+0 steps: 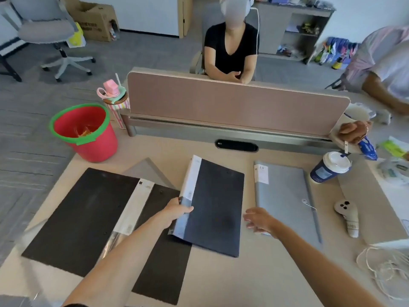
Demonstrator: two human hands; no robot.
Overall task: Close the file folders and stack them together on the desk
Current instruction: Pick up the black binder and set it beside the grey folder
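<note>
A black folder [88, 216] lies open and flat on the desk at the left, its white spine label in the middle. A closed dark navy folder [217, 207] with a white-and-grey spine rests in the centre, partly over the open one. My left hand [177, 211] grips its spine edge near the lower left. A closed grey folder [285, 196] marked "20" lies to the right. My right hand [259, 220] hovers with fingers spread at that grey folder's lower left corner, holding nothing.
A paper coffee cup [329, 167] stands right of the grey folder, with a beige controller [347, 218] and white cord [385, 269] nearer me. A red bucket [88, 131] sits off the desk's left corner. A pink divider [232, 100] closes the far edge; two people are beyond it.
</note>
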